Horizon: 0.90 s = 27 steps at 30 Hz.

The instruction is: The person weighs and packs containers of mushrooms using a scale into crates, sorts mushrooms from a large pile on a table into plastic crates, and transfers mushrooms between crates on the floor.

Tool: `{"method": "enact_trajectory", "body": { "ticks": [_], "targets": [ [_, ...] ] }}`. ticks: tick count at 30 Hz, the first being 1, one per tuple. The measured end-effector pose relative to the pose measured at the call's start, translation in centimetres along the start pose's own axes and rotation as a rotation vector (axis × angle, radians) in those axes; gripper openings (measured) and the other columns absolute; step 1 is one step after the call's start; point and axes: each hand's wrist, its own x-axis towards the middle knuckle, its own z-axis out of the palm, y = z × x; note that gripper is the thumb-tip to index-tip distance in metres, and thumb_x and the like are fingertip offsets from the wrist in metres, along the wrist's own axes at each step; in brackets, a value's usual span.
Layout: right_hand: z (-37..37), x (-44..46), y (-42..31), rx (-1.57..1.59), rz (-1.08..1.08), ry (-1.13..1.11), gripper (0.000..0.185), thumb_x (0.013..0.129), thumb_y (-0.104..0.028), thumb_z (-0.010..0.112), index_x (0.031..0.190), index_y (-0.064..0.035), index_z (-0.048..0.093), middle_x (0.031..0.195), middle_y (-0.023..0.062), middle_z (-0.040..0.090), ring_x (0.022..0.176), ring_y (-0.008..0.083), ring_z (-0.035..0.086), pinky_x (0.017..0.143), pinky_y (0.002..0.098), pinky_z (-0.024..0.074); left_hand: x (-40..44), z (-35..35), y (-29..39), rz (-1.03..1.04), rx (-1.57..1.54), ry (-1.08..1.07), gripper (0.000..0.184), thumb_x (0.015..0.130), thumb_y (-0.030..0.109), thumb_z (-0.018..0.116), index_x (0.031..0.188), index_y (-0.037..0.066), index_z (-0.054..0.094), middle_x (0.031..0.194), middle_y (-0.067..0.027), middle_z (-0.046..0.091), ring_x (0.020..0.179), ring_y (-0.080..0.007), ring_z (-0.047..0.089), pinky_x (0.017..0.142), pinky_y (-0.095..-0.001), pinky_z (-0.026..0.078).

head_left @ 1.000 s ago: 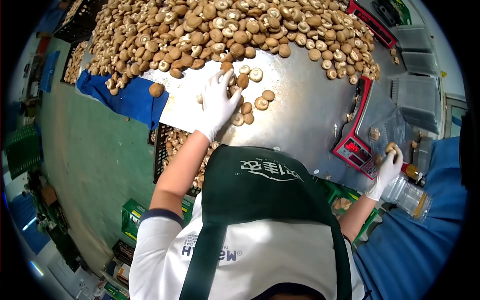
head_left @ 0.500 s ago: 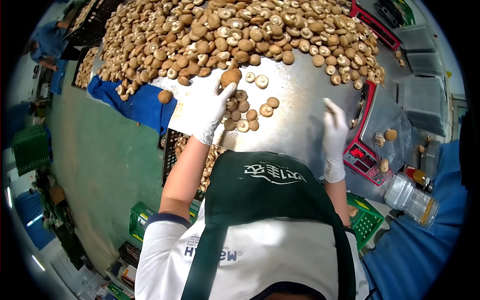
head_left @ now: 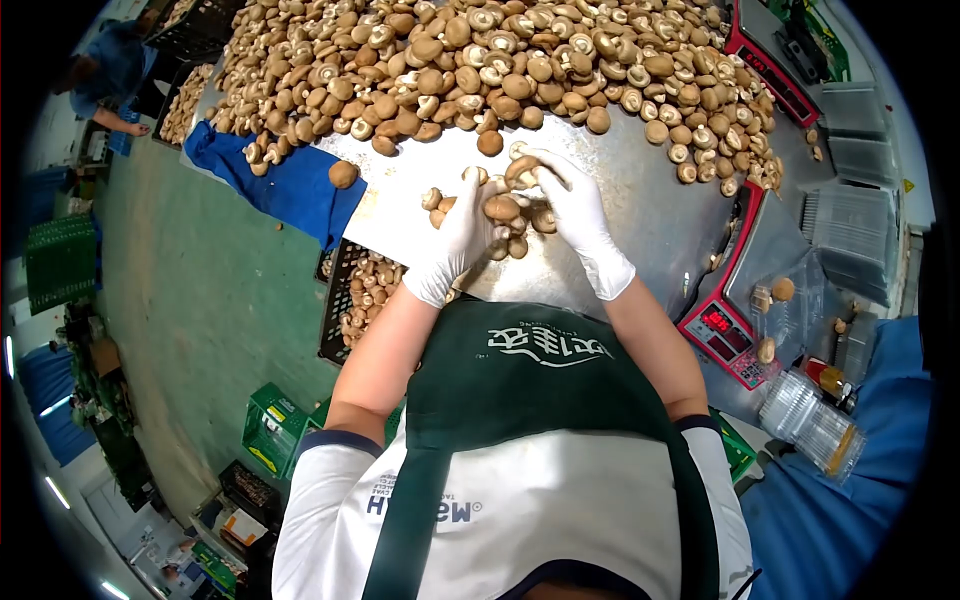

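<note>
White gloves cover both hands, which are close together over the metal table (head_left: 640,215). My left hand (head_left: 462,232) has its fingers curled around mushrooms, with a brown cap (head_left: 501,208) at its fingers. Between thumb and fingers, my right hand (head_left: 572,195) grips a mushroom (head_left: 521,173). Several loose mushrooms lie beneath and beside the hands, one of them (head_left: 432,198) left of my left hand. Beyond them spreads a large mushroom pile (head_left: 450,65).
A red scale (head_left: 722,320) stands at the right beside a clear tray with mushrooms (head_left: 782,289) and stacked clear containers (head_left: 850,235). Blue cloth (head_left: 285,195) lies on the table's left edge. Black crates hold mushrooms below and at far left, near another person (head_left: 115,70).
My right hand has moved left from the scale side to my left hand and now grips a mushroom. Mushrooms rest in the clear tray by the scale. Another person has come into view at far left.
</note>
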Motion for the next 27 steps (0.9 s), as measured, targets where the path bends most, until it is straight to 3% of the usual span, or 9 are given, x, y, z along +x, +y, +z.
{"method": "enact_trajectory", "body": {
  "ticks": [4,5,9,12,15,17,18,21,27],
  "targets": [
    [-0.7,-0.8,-0.2,0.180,0.185,0.095,0.029,0.094,-0.007,0.058,0.121,0.0021,0.062,0.108,0.0066,0.067,0.092,0.0110,0.062,0.079,0.0238,0.0505,1.0,0.2,-0.2,0.061,-0.054,0.102,0.069,0.101,0.056,0.030,0.145,0.003,0.033,0.134,-0.0179,0.046,0.122,-0.0305,0.049,0.101,-0.0383,0.043],
    [-1.0,-1.1,-0.2,0.182,0.225,0.103,0.031,0.094,-0.008,0.059,0.123,0.0016,0.061,0.109,0.0077,0.067,0.093,0.0107,0.062,0.077,0.0223,0.0510,1.6,-0.9,-0.5,0.072,-0.099,0.026,0.072,0.100,0.056,0.033,0.148,0.003,0.026,0.147,-0.0188,0.033,0.131,-0.0318,0.042,0.111,-0.0400,0.037],
    [-1.2,-1.5,0.5,0.239,0.399,0.178,0.028,0.094,-0.007,0.060,0.120,0.0009,0.063,0.111,0.0087,0.065,0.098,0.0121,0.062,0.081,0.0236,0.0514,1.9,-1.1,-0.5,0.091,-0.171,0.100,0.073,0.100,0.055,0.035,0.151,0.004,0.021,0.156,-0.0171,0.020,0.134,-0.0331,0.039,0.111,-0.0418,0.036],
    [-0.6,-2.2,4.4,0.109,0.115,0.202,0.026,0.094,-0.015,0.061,0.117,-0.0018,0.065,0.102,0.0035,0.066,0.084,0.0084,0.060,0.075,0.0224,0.0486,0.7,-0.5,-0.7,0.085,0.143,0.227,0.069,0.098,0.053,0.044,0.144,0.003,0.034,0.132,-0.0119,0.047,0.116,-0.0233,0.050,0.100,-0.0363,0.042],
    [2.1,-3.4,2.8,0.095,0.222,0.067,0.026,0.095,-0.008,0.059,0.119,0.0015,0.059,0.115,0.0110,0.063,0.105,0.0171,0.060,0.092,0.0285,0.0480,-1.3,-0.2,-2.1,0.294,0.190,0.280,0.061,0.095,0.039,0.057,0.141,0.001,0.042,0.110,-0.0041,0.059,0.097,-0.0088,0.053,0.084,-0.0271,0.046],
    [4.2,-4.2,2.4,0.073,0.222,-0.062,0.026,0.096,-0.010,0.058,0.119,0.0019,0.060,0.113,0.0095,0.063,0.103,0.0147,0.060,0.090,0.0274,0.0481,-3.3,-1.6,-2.0,0.320,0.372,0.199,0.043,0.095,0.024,0.059,0.134,0.006,0.053,0.098,-0.0008,0.063,0.084,-0.0079,0.058,0.074,-0.0208,0.048],
    [5.1,-4.5,3.0,0.111,0.183,-0.100,0.025,0.097,-0.010,0.055,0.119,0.0015,0.060,0.111,0.0081,0.063,0.100,0.0130,0.059,0.087,0.0263,0.0484,-3.3,-2.8,-3.4,0.438,0.248,0.196,0.035,0.095,0.020,0.059,0.127,0.008,0.058,0.095,-0.0001,0.063,0.080,-0.0074,0.058,0.072,-0.0216,0.049],
    [6.9,-4.8,0.2,0.024,0.216,-0.156,0.025,0.099,-0.009,0.051,0.119,0.0032,0.060,0.107,0.0066,0.063,0.095,0.0116,0.058,0.084,0.0241,0.0470,-8.7,-6.1,-1.9,0.298,0.058,0.367,0.030,0.094,0.019,0.058,0.122,0.007,0.060,0.097,-0.0012,0.063,0.084,-0.0080,0.059,0.070,-0.0208,0.047],
    [5.7,-4.0,1.7,-0.346,0.105,-0.140,0.030,0.100,-0.014,0.049,0.125,-0.0008,0.060,0.116,0.0082,0.063,0.099,0.0149,0.059,0.087,0.0253,0.0456,-16.7,-20.2,-1.7,0.545,-0.276,1.096,0.027,0.095,0.024,0.054,0.115,0.007,0.062,0.098,-0.0061,0.065,0.086,-0.0143,0.063,0.070,-0.0304,0.055]
  ]
}}
